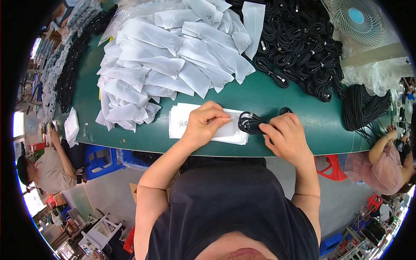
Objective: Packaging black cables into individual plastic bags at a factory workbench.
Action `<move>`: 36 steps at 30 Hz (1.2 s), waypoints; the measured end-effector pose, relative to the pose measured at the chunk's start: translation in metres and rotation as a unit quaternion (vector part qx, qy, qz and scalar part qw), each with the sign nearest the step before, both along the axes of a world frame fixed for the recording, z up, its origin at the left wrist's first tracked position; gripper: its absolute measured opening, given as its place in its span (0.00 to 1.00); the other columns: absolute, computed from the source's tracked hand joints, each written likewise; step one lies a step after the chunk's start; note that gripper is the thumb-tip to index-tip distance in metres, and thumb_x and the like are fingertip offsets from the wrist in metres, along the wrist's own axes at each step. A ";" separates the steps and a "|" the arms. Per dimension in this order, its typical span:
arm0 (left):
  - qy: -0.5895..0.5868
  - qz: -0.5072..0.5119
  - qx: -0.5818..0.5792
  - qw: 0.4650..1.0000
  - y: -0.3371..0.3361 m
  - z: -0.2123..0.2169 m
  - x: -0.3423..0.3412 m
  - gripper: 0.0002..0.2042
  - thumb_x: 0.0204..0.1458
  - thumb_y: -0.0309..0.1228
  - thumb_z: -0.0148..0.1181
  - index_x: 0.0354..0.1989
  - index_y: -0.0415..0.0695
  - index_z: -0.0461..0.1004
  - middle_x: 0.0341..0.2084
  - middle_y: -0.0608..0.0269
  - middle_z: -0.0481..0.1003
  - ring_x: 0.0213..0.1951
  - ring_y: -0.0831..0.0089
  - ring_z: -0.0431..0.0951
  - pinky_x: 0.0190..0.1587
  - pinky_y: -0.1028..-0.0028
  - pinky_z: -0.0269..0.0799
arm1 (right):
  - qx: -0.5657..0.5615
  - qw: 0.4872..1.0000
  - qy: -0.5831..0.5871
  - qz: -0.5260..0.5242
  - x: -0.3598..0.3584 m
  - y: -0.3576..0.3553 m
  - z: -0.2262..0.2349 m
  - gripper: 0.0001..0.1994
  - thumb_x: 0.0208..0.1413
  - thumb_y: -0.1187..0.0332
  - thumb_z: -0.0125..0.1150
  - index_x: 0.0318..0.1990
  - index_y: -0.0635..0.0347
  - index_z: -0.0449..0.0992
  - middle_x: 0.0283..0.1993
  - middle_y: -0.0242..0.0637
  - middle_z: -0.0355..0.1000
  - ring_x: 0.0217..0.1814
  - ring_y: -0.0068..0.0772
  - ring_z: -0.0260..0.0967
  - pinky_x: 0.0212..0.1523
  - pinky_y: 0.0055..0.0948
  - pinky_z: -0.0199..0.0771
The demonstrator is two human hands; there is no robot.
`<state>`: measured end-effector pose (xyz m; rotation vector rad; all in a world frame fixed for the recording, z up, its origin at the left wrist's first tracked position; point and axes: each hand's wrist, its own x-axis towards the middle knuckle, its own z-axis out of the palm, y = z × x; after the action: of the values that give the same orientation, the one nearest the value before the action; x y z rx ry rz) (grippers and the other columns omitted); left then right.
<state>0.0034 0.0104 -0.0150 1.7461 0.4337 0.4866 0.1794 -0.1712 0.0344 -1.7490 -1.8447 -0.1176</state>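
My left hand (205, 123) pinches the edge of a thin whitish bag (226, 130) above a stack of flat white bags (177, 123) at the table's near edge. A coiled black cable (250, 123) is gripped in my right hand (284, 135), its loops pointing left at the bag's mouth. Whether the loops are inside the mouth or just at it, I cannot tell. Just beyond my right hand a bit of another black coil (285, 110) shows, mostly hidden by the fingers.
Filled white bags (151, 56) are heaped at the far left of the green table (173, 96). Black coiled cables (299, 43) pile up at the far right, near a fan (356, 16) and a long cable bundle (364, 108). Other people sit at both sides.
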 end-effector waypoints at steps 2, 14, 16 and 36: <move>-0.008 0.003 -0.025 1.000 0.000 0.000 0.000 0.02 0.47 0.21 0.64 0.29 0.37 0.78 0.27 0.65 0.72 0.26 0.80 0.68 0.29 0.81 0.64 | -0.015 0.998 -0.063 0.024 -0.002 0.002 0.000 0.20 0.33 0.78 0.63 0.40 0.59 0.73 0.32 0.35 0.66 0.34 0.38 0.66 0.38 0.38 0.68; 0.030 0.039 -0.063 0.997 -0.001 0.001 0.004 0.02 0.47 0.21 0.63 0.29 0.36 0.78 0.27 0.67 0.71 0.26 0.82 0.66 0.29 0.82 0.61 | -0.044 0.987 -0.153 0.010 0.000 0.003 -0.011 0.21 0.40 0.76 0.57 0.48 0.63 0.72 0.38 0.41 0.68 0.38 0.37 0.67 0.46 0.37 0.68; 0.038 0.033 -0.057 0.997 -0.001 0.003 0.005 0.02 0.47 0.21 0.63 0.29 0.36 0.78 0.27 0.67 0.71 0.26 0.82 0.66 0.29 0.82 0.61 | -0.060 0.987 -0.146 -0.002 0.005 0.002 -0.020 0.22 0.41 0.76 0.57 0.49 0.62 0.71 0.39 0.40 0.69 0.39 0.37 0.67 0.48 0.37 0.65; -0.016 0.047 -0.097 0.994 -0.007 0.001 0.001 0.01 0.48 0.21 0.63 0.28 0.37 0.78 0.28 0.67 0.71 0.28 0.82 0.67 0.30 0.82 0.62 | -0.032 0.999 -0.031 0.011 -0.006 0.012 0.011 0.23 0.33 0.77 0.65 0.44 0.56 0.77 0.37 0.29 0.72 0.28 0.29 0.64 0.24 0.26 0.67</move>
<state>0.0047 0.0037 -0.0143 1.5330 0.5238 0.5210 0.1733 -0.1595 0.0450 -1.7859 -1.9311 -0.1050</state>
